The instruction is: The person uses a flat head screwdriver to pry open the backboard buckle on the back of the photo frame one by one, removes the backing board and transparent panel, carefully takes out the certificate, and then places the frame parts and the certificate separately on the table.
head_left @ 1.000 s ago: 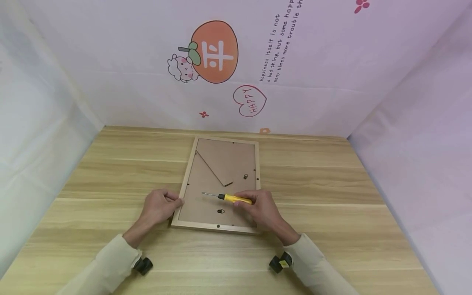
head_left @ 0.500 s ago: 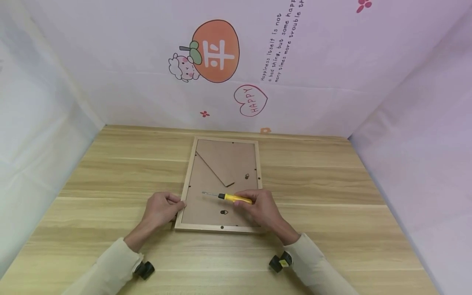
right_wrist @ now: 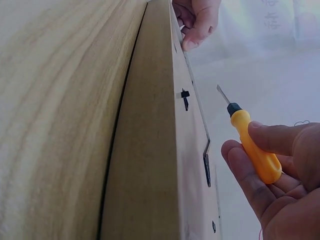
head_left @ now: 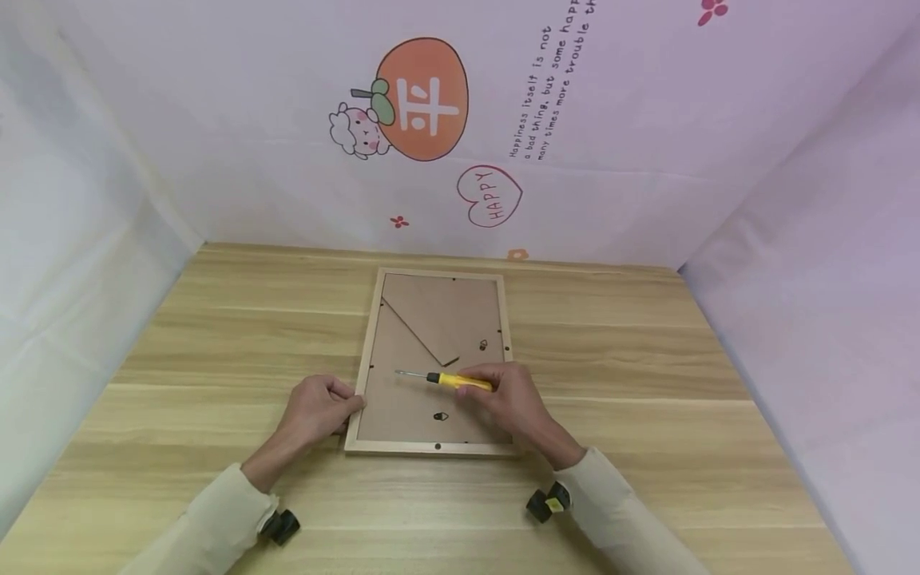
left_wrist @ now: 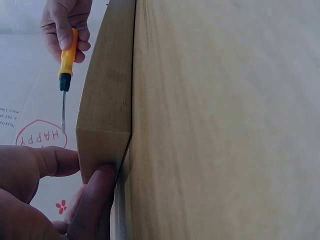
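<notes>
A picture frame (head_left: 413,379) lies face down on the wooden table, its brown backboard, fold-out stand leg (head_left: 417,334) and small dark hangers (head_left: 441,416) showing. At its near left side, my left hand (head_left: 316,411) pinches the wooden edge, thumb on top; the left wrist view shows fingers (left_wrist: 97,187) against the frame's side. My right hand (head_left: 513,399) holds a screwdriver (head_left: 463,382) with a yellow handle, over the right part of the backboard. Its metal shaft (right_wrist: 223,94) points left, apart from the frame in the right wrist view.
Pale wood-grain table (head_left: 237,335) surrounds the frame. A white printed cloth (head_left: 611,120) with cartoon pictures stands behind it, and plain white sheets (head_left: 805,279) close off both sides. Black wrist cameras (head_left: 280,527) sit at both sleeves.
The near end of the frame has shifted a little to the right and toward me, turning it slightly, with my left hand moving along. My right hand stays nearly in place with the screwdriver.
</notes>
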A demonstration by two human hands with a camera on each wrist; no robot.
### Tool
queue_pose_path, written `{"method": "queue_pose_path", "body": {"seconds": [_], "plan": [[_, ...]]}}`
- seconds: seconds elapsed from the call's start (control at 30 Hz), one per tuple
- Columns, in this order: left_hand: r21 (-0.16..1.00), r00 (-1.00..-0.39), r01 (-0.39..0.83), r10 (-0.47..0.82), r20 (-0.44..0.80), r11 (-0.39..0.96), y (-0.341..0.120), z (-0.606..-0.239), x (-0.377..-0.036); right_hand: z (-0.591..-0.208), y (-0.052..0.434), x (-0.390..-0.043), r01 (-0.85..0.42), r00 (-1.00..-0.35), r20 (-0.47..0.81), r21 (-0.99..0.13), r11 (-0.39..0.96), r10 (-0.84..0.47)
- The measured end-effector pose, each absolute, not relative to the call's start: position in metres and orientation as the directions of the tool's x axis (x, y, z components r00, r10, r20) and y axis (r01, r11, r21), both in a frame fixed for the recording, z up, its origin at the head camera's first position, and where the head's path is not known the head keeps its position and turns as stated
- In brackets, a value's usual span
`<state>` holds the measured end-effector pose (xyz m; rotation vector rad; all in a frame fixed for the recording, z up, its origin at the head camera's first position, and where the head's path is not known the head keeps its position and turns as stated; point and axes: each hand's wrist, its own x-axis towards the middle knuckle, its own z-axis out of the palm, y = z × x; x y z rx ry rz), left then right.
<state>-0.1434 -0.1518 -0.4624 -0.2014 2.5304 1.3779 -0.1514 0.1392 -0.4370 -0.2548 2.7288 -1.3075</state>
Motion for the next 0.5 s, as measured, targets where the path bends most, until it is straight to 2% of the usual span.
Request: {"method": "queue_pose_path", "body": {"seconds": [0.3, 0.5], "plan": [[0.838, -0.947, -0.249, 0.057, -0.315, 0.486, -0.156, -0.460, -0.149, -0.434, 0.132, -0.167, -0.198, -0.965, 0.018, -0.703, 0.683, -0.262], [0.856, -0.934, -0.289, 0.072, -0.351, 0.430, -0.159, -0.460, -0.167, -0.434, 0.125, -0.176, -0.204, -0.958, -0.005, -0.689, 0.695, -0.287]]}}
